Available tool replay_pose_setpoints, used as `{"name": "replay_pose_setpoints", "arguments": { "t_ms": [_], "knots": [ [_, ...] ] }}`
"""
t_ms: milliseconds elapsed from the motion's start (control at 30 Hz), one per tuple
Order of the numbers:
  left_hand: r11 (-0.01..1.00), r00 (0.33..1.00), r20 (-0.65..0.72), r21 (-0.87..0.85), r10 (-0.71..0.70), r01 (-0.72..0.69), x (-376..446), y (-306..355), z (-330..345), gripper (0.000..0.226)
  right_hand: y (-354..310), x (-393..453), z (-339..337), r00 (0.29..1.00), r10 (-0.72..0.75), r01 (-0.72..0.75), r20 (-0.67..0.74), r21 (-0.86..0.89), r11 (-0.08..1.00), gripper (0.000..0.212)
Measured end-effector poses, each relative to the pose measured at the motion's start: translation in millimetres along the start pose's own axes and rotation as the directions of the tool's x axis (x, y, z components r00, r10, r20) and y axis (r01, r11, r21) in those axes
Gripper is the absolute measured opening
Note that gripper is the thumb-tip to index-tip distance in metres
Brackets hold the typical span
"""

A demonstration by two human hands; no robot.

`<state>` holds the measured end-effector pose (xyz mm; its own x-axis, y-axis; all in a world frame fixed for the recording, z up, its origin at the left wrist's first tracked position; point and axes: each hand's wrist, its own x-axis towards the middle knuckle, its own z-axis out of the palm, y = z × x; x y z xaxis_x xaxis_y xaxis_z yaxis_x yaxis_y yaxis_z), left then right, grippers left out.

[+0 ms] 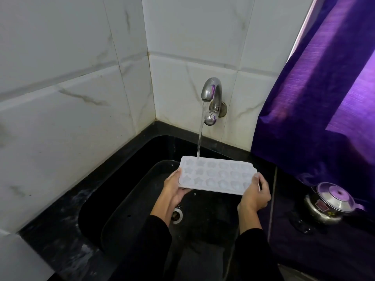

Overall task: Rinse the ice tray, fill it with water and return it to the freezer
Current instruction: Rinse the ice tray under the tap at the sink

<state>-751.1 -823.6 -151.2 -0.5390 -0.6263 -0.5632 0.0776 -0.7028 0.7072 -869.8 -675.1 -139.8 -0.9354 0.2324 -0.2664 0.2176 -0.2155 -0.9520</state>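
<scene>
Under the running tap [211,94], both hands (left hand [174,187], right hand [256,194]) grip the ice tray [217,175].

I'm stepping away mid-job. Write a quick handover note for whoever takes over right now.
Left hand: holds the left end of the ice tray.
Right hand: holds the tray's right end.
Tray: face up, roughly level, over the black sink. The tap is running and its stream lands on the tray's far left edge.
Done: tray is at the sink and under water.
Left: whether this is rinsing or filling can't be told. Finish it, fill every cell, shut the tap, then carry the tray level to the freezer, which is not in view.
</scene>
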Motion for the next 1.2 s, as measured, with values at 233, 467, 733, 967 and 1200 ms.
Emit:
{"name": "replay_pose_setpoints", "arguments": {
  "t_ms": [233,467,733,967,1200],
  "knots": [
    [1.000,0.998,0.050,-0.009,-0.027,0.027,-2.3,-0.6,25.0,0.032,-2.2,9.2,-7.2,0.991,0.000,0.014,-0.134,0.108,0.994,0.027],
    [1.000,0.997,0.082,0.009,0.002,-0.003,2.0,7.6,33.0,0.041,-5.5,8.3,3.4,0.990,0.010,0.017,-0.139,0.189,0.982,0.027],
    [0.998,0.997,-0.073,-0.058,0.001,-0.006,4.8,11.4,6.2,0.033,4.1,-6.7,21.8,0.998,0.030,-0.024,-0.049,0.123,0.992,0.022],
    [0.994,0.975,-0.206,-0.057,0.080,-0.094,-3.6,17.0,-20.5,0.029,21.6,-31.7,34.9,0.999,0.041,-0.042,0.009,0.087,0.995,0.021],
    [0.982,0.947,-0.286,-0.072,0.145,-0.172,-13.8,25.1,-44.5,0.028,30.4,-53.1,46.0,0.996,0.048,-0.054,0.080,0.077,0.996,0.023]
  ]
}}
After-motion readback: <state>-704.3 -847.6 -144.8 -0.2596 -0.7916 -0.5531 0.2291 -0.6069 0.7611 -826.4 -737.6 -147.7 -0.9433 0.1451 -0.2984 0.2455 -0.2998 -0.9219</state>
